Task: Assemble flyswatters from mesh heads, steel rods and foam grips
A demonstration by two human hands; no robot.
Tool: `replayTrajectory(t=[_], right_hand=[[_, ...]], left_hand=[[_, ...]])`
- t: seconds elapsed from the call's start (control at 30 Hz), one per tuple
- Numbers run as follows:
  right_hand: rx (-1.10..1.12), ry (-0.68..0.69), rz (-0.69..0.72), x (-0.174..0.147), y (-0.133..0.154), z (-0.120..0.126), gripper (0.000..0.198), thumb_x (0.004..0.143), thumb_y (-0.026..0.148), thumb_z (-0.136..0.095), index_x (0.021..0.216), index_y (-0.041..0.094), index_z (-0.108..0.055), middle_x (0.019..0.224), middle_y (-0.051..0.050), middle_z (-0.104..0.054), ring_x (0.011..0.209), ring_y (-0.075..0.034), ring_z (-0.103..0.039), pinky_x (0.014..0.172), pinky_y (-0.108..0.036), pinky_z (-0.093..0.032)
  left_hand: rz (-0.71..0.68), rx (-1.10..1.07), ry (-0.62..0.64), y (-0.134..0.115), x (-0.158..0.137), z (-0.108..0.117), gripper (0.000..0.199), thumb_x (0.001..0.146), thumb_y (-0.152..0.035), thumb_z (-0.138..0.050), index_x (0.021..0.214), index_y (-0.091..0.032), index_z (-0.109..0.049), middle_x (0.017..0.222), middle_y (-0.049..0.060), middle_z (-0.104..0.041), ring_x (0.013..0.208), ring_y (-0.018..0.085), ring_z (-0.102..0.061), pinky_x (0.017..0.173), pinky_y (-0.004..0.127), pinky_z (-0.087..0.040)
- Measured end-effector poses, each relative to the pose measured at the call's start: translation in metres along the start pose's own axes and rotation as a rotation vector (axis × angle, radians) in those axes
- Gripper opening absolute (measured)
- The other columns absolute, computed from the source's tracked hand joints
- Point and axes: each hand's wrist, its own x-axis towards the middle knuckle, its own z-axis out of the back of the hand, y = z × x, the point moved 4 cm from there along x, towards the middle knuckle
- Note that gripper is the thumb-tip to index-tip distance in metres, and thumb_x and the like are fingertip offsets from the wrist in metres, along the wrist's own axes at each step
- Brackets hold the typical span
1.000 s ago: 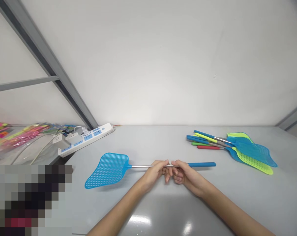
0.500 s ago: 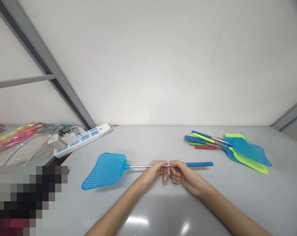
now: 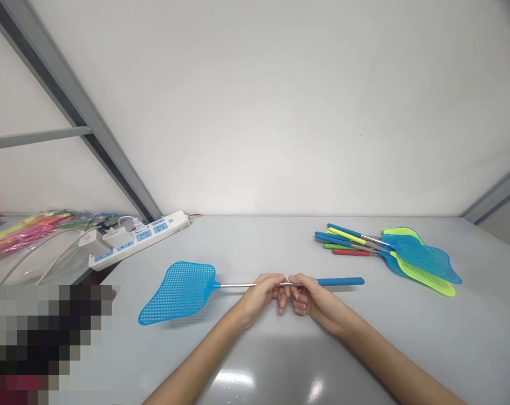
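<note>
Blue fly swatter (image 3: 233, 285) runs crosswise in both hands (image 3: 261, 295), mesh head (image 3: 179, 293) leftward.

The bare left forearm (image 3: 200, 351) slants up from the bottom edge, left of centre, and the bare right forearm (image 3: 385, 357) comes in from the lower right. They converge below the middle of the frame, where the left hand (image 3: 259, 298) and right hand (image 3: 320, 301) sit just beside each other. Both hands are closed in a grip, thumbs on top pointing inward, fingers curled beneath, wrists well apart.
</note>
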Motion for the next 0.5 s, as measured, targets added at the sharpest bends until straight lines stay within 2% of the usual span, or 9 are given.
replayTrajectory(t=[0.2, 0.33, 0.5], right_hand=[[-0.017, -0.018, -0.010, -0.0009, 0.0000, 0.0009, 0.030, 0.072, 0.036, -0.047, 0.051, 0.016, -0.041, 0.052, 0.001, -0.042, 0.048, -0.008, -0.037, 0.046, -0.024, -0.020], [-0.022, 0.001, -0.012, -0.0015, 0.0007, -0.0008, 0.031, 0.073, 0.035, -0.046, 0.050, 0.015, -0.040, 0.052, 0.001, -0.043, 0.045, -0.007, -0.034, 0.045, -0.024, -0.019], [-0.018, -0.078, 0.069, 0.0002, 0.0012, 0.0008, 0.032, 0.071, 0.033, -0.049, 0.046, 0.016, -0.039, 0.045, 0.004, -0.031, 0.043, -0.007, -0.033, 0.044, -0.024, -0.017]], left_hand=[[-0.009, -0.004, -0.004, -0.0008, -0.0008, -0.0003, 0.035, 0.075, -0.039, -0.043, 0.058, -0.011, -0.054, 0.053, 0.003, -0.052, 0.045, 0.011, -0.045, 0.051, 0.026, -0.037], [-0.003, -0.011, -0.005, -0.0015, -0.0019, -0.0004, 0.035, 0.075, -0.040, -0.043, 0.057, -0.011, -0.052, 0.052, 0.003, -0.052, 0.046, 0.011, -0.045, 0.053, 0.026, -0.037], [0.016, -0.008, 0.000, -0.0004, -0.0017, 0.0006, 0.033, 0.076, -0.037, -0.041, 0.058, -0.011, -0.052, 0.056, 0.003, -0.053, 0.047, 0.010, -0.045, 0.053, 0.026, -0.036]])
